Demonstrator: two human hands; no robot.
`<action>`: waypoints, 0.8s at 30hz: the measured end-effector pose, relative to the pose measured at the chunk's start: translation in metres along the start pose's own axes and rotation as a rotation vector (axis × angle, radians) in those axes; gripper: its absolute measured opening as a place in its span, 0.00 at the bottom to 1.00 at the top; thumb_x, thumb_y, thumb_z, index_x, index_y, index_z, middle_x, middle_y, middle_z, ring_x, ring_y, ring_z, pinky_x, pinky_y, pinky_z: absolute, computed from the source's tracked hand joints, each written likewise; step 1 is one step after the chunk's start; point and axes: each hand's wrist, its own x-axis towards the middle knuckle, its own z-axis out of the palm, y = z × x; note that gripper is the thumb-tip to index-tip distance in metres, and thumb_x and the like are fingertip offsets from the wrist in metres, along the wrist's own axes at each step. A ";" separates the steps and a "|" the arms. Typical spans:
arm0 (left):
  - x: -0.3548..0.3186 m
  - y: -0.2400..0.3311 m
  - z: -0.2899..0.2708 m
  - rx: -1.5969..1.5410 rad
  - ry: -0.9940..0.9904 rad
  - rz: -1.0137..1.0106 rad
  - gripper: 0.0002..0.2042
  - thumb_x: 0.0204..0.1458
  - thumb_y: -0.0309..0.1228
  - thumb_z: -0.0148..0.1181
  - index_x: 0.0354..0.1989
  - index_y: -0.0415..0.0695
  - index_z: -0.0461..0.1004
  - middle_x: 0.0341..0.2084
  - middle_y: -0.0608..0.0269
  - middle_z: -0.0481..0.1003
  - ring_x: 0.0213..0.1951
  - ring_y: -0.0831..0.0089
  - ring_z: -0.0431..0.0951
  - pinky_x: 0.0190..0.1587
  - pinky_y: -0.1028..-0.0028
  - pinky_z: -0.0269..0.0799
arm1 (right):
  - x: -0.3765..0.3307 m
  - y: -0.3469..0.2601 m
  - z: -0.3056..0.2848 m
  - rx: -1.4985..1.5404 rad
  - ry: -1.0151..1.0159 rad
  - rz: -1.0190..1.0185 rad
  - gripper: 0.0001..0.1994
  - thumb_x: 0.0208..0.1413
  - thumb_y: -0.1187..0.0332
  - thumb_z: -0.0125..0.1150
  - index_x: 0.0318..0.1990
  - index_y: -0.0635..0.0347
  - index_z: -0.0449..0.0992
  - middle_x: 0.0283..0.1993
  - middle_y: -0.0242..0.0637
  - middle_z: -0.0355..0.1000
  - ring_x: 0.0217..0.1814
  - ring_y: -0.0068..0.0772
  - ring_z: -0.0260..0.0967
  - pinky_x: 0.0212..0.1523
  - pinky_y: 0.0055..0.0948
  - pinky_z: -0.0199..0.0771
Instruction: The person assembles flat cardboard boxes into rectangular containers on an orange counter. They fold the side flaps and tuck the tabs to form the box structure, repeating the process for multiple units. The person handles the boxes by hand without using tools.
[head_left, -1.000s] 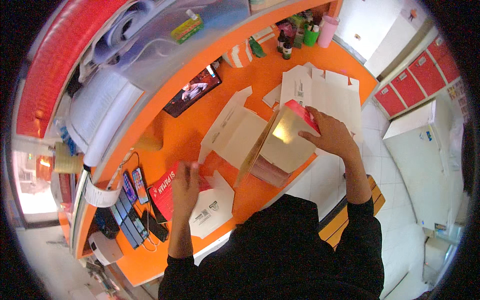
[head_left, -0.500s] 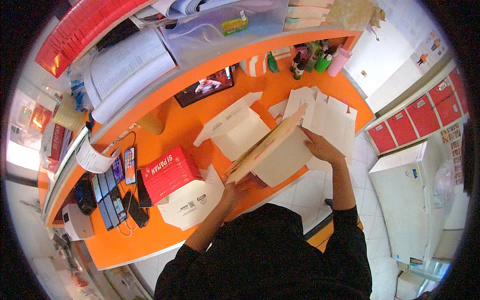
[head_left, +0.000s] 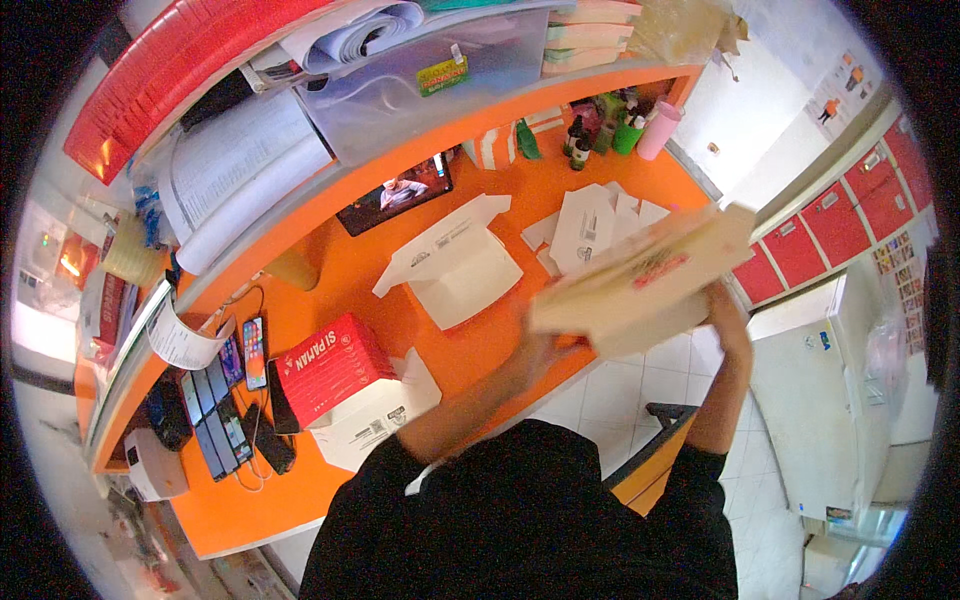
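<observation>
With left hand (head_left: 530,362) at eight o'clock and right hand (head_left: 727,320) near four o'clock on it, holding up a tan cardboard box (head_left: 650,270), tilted and blurred, at three o'clock from the view's centre. Cannot tell whether pinching or merely propping it, with fingers partly hidden and smeared. Overlapping in view the near edge of the orange table (head_left: 225,520), with tiled floor (head_left: 605,395) showing at six o'clock: liable to drop there through a loose hold at either end. Apt to crease or buckle, too, from uneven pressure between the two hands. Overlapping in view, toward eleven o'clock, flat white cardboard pieces (head_left: 580,235): could push them askew with a low far edge. Could also bump, through a swing toward nine o'clock, the open white carton (head_left: 465,285) there. Less exposed, farther off near half past eight: red carton (head_left: 335,365), just beside phones (head_left: 257,350), at risk only from a very wide sweep.
</observation>
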 end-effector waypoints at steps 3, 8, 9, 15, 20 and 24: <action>0.061 0.000 0.007 0.156 0.141 -0.072 0.37 0.56 0.56 0.55 0.65 0.44 0.56 0.62 0.58 0.60 0.57 0.66 0.67 0.54 0.59 0.70 | 0.045 -0.010 -0.039 -0.253 0.164 0.117 0.30 0.61 0.50 0.50 0.67 0.55 0.58 0.55 0.43 0.69 0.50 0.45 0.73 0.29 0.43 0.80; 0.051 -0.003 -0.044 1.403 0.135 0.377 0.39 0.55 0.50 0.59 0.67 0.39 0.50 0.63 0.45 0.55 0.61 0.49 0.61 0.58 0.54 0.65 | 0.097 0.008 -0.021 -0.647 0.157 0.189 0.28 0.59 0.50 0.52 0.61 0.60 0.66 0.56 0.57 0.69 0.54 0.57 0.71 0.48 0.46 0.75; 0.032 0.001 -0.059 1.825 0.238 0.623 0.38 0.56 0.45 0.58 0.67 0.36 0.48 0.63 0.38 0.55 0.61 0.40 0.62 0.61 0.55 0.62 | 0.097 0.007 -0.015 -0.689 0.226 0.071 0.30 0.58 0.48 0.53 0.61 0.62 0.66 0.58 0.59 0.67 0.56 0.59 0.69 0.53 0.45 0.71; -0.032 0.046 -0.109 1.931 0.492 0.184 0.24 0.55 0.29 0.55 0.58 0.34 0.58 0.47 0.43 0.67 0.47 0.45 0.75 0.42 0.57 0.77 | 0.028 -0.037 0.051 -0.651 0.833 -0.476 0.28 0.59 0.57 0.58 0.57 0.73 0.65 0.60 0.55 0.66 0.64 0.56 0.61 0.65 0.42 0.59; -0.079 0.060 -0.089 2.134 0.511 0.171 0.08 0.50 0.22 0.53 0.39 0.36 0.68 0.39 0.53 0.68 0.47 0.52 0.76 0.41 0.63 0.78 | -0.018 -0.076 0.180 -1.079 0.000 -0.805 0.28 0.49 0.74 0.61 0.61 0.57 0.66 0.63 0.49 0.62 0.69 0.53 0.54 0.69 0.48 0.54; -0.147 0.075 -0.067 2.271 0.408 0.309 0.10 0.50 0.23 0.52 0.40 0.37 0.70 0.42 0.48 0.68 0.46 0.50 0.75 0.42 0.60 0.78 | -0.049 -0.120 0.233 -0.887 0.084 -0.942 0.34 0.45 0.72 0.66 0.64 0.51 0.64 0.70 0.44 0.53 0.76 0.54 0.41 0.71 0.60 0.43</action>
